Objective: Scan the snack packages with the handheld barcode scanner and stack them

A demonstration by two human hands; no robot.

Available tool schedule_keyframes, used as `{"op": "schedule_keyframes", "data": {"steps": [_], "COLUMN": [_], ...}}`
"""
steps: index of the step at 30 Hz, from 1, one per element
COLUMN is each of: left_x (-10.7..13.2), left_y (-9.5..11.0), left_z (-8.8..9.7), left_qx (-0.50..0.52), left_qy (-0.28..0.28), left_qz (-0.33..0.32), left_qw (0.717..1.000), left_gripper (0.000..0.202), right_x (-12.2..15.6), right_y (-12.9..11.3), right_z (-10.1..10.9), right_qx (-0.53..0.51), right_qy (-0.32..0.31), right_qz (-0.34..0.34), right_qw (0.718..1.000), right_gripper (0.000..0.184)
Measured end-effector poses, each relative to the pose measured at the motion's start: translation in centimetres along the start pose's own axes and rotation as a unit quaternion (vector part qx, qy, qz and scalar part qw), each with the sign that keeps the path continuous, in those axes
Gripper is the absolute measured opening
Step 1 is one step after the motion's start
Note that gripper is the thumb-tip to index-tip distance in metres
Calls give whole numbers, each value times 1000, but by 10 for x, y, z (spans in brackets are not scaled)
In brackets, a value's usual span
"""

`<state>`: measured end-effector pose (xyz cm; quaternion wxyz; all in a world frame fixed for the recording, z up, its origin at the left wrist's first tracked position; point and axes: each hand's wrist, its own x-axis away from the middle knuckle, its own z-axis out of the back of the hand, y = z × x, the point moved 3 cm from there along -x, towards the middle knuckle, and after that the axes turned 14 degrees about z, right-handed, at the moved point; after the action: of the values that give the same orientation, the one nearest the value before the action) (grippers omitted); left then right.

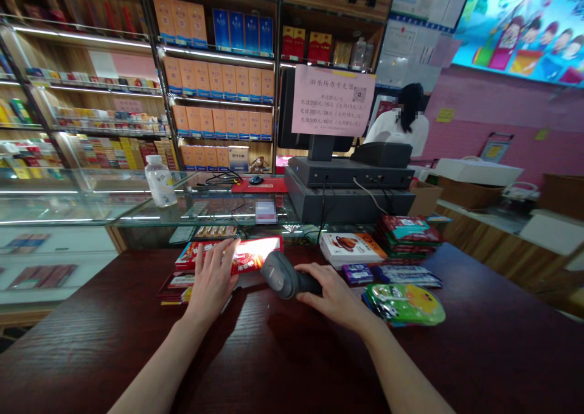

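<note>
My left hand [213,278] lies with stretched fingers on a shiny red packet [255,252], at the top of a small stack of packages [176,283]. A bright patch of light falls on the packet's right part. My right hand [331,294] is closed around the handle of a dark grey barcode scanner [279,275], whose head is beside the packet. To the right of the scanner are a white-and-orange box [351,248], a small purple packet [357,273], a long blue packet [406,275] and a green-and-yellow package [406,304].
The dark wooden table [274,365] meets a glass counter [219,213]. A cash register [351,189] with a monitor and pink sign [331,100] stands there, near a plastic bottle [159,181]. A stack of dark red packages [408,237] sits at right. Behind are stocked shelves and a person [406,125].
</note>
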<state>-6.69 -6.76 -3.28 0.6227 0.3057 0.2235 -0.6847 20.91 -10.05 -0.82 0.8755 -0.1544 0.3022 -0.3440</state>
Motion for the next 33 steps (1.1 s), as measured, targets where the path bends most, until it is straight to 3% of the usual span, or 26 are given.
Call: {"op": "schedule_keyframes", "data": {"steps": [5, 11, 20, 27, 30, 33], "left_x": [-1, -2, -2, -3, -3, -2], "left_y": [1, 2, 5, 7, 9, 11], "left_z": [3, 6, 10, 13, 15, 16], "left_qx": [-1, 9, 27, 42, 50, 54], "left_qy": [-5, -3, 7, 4, 8, 10], "left_qz": [1, 5, 4, 3, 0, -9], "left_qw": [1000, 1000, 1000, 999, 999, 998], "left_gripper": [68, 69, 70, 68, 71, 72], "right_x": [0, 0, 5, 3, 2, 1], "right_y": [1, -1, 7, 2, 2, 10], "right_z": [0, -6, -25, -20, -14, -9], "right_qx": [-5, -17, -1, -8, -42, -80], "right_qy": [-8, -68, -120, -140, -119, -11], "right_qz": [-4, -12, -11, -1, -8, -30], "right_qw": [1000, 997, 993, 990, 992, 996], "right_gripper": [45, 66, 68, 70, 64, 44]}}
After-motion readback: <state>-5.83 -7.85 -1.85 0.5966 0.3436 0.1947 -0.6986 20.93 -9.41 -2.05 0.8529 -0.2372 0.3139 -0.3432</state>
